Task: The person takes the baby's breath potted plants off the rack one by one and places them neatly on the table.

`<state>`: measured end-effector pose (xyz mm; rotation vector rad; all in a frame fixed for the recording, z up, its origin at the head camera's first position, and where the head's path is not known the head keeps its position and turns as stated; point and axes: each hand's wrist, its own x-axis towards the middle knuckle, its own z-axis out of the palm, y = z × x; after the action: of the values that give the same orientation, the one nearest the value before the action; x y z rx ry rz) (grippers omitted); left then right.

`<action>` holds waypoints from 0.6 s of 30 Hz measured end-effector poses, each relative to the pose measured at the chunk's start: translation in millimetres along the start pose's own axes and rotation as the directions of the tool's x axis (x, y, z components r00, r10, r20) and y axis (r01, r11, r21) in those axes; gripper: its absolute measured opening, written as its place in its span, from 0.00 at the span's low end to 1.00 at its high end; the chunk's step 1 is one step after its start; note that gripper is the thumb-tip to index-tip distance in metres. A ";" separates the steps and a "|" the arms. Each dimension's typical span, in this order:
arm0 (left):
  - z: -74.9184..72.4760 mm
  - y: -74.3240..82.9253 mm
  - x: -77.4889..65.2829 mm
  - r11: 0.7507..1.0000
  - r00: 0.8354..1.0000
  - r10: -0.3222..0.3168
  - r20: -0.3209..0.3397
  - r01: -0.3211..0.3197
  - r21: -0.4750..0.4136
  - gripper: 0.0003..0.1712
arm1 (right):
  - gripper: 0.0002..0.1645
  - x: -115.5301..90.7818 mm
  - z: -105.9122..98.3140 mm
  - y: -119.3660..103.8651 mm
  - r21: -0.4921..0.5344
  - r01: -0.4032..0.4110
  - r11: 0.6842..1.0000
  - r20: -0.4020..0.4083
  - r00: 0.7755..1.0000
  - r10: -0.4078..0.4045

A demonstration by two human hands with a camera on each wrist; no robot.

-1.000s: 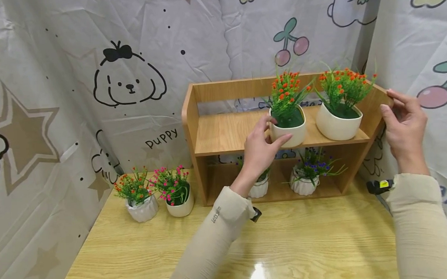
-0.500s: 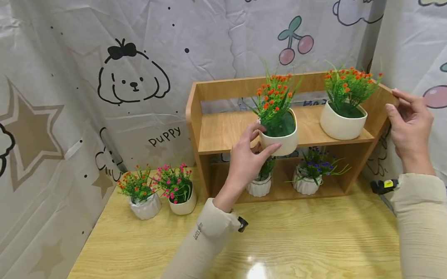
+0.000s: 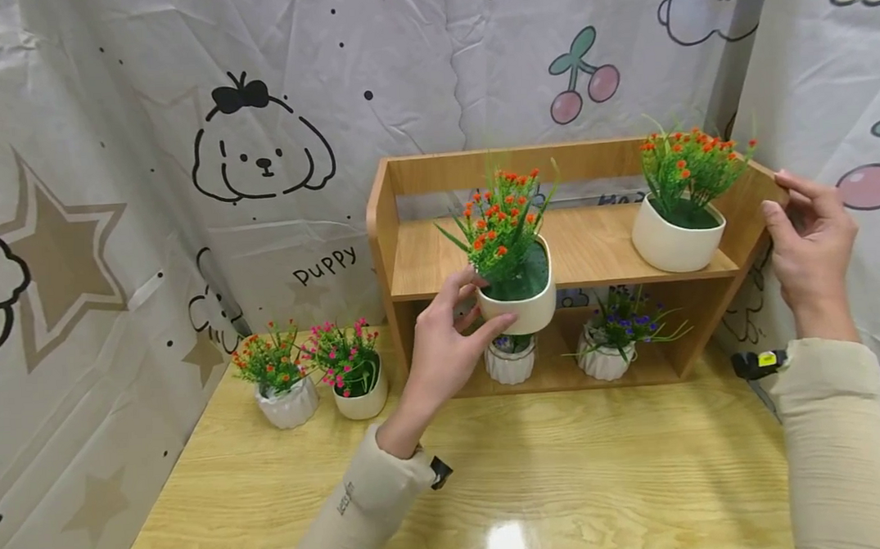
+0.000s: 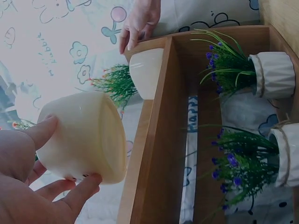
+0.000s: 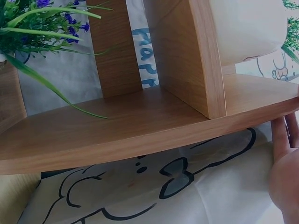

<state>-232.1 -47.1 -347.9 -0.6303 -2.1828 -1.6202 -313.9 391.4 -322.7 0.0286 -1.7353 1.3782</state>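
Surface: one tabletop of pale yellow wood grain, with a bright reflection at its near edge. Room: hangings of creased white fabric at back and sides, printed with a puppy, brown stars, cherries and the word "puppy".

On the tabletop, toward the back: one two-tier shelf of light brown wood. To its left, side by side: one white fluted pot with orange-red flowers; one smooth cream pot with pink flowers.

Upper tier, right end: one smooth cream pot with orange flowers and green grass, upright. Lower tier: two white fluted pots with purple-blue flowers, a left one and a right one.

Left hand: thumb and fingers clamped on a rounded cream pot with orange flowers and long green blades, raised in front of the shelf. Right hand: bent fingers and thumb gripping the upper corner of the shelf's right side panel.

Left wrist view only: the held pot's flat base; twine round both lower-tier pots. Right wrist view only: fingers against the panel's outer face, and a second puppy print with a dark bow.
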 end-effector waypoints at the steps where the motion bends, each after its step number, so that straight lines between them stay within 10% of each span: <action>1: -2.5 -0.6 -2.6 1.000 1.000 0.005 -0.004 -0.005 0.001 0.31 | 0.23 0.1 0.4 -0.2 -0.002 -0.001 1.000 0.001 1.000 0.001; 18: -54.3 -16.8 -57.1 1.000 0.998 -0.023 -0.066 0.024 0.018 0.32 | 0.23 -1.5 2.2 -2.0 -0.061 -0.032 0.998 0.002 0.999 0.032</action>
<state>-192.4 -111.4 -375.7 -0.5407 -2.1634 -1.6075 -313.3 388.2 -322.1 -0.0315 -1.7864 1.3477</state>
